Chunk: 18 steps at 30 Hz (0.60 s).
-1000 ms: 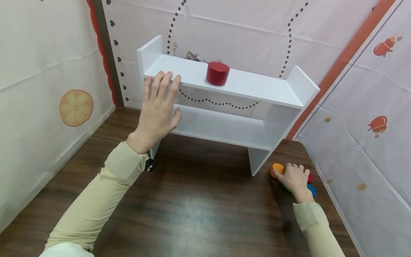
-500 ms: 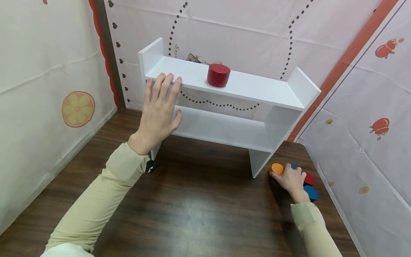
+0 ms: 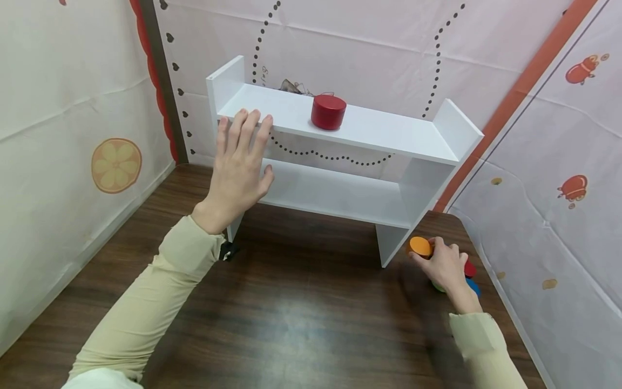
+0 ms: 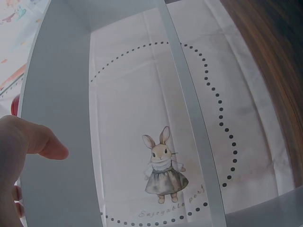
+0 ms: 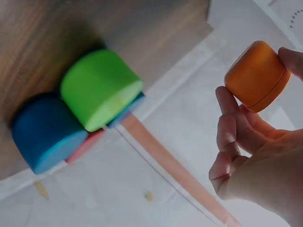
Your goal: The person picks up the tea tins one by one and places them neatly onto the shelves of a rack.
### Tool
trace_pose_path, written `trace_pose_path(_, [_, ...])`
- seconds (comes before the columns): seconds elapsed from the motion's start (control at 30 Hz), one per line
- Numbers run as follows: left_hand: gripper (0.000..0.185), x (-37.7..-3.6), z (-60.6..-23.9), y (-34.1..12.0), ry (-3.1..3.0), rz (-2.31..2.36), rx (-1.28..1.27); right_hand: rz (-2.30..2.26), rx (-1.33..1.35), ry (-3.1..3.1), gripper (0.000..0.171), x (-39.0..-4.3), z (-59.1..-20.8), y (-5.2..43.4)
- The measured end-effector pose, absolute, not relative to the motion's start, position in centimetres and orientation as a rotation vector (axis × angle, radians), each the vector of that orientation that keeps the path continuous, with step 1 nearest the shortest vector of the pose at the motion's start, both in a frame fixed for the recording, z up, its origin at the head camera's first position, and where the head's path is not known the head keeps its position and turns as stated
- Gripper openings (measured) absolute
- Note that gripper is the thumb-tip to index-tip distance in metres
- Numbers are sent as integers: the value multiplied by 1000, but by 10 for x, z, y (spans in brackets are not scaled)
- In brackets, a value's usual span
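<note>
My right hand [image 3: 444, 265] pinches an orange round tin [image 3: 420, 246] [image 5: 257, 75] between fingertips and thumb, lifted a little off the dark wooden table [image 3: 301, 319] beside the white shelf's right leg. Green [image 5: 99, 89], blue [image 5: 45, 132] and red [image 3: 470, 268] tins stay on the table behind that hand. My left hand [image 3: 240, 162] is flat and open, its straight fingers against the front edge of the white shelf's [image 3: 369, 132] top board at the left end. A red round tin [image 3: 329, 111] stands on the top board. In the left wrist view the thumb [image 4: 42, 142] lies on the shelf board.
Patterned fabric walls close in the table on the left, back and right. The shelf's lower board [image 3: 340, 194] holds nothing. A small dark tangle [image 3: 291, 86] lies at the back of the top board. A black clip [image 3: 227, 250] sits by the shelf's left leg.
My right hand has closed on the orange tin and raised it off the table, uncovering the green tin. The left hand has stayed on the shelf edge.
</note>
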<state>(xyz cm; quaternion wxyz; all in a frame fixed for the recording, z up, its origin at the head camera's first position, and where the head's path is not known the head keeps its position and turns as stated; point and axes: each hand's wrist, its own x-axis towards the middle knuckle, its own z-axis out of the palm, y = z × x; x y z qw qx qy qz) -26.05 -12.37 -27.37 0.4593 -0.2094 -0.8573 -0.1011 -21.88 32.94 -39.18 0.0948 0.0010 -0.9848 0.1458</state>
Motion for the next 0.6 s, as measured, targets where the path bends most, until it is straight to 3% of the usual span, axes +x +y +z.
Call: trace_pose_path(0.6, [86,-262,-274,-124,-2106,-241,-511,353,313,-2774,58,-181,-332,289])
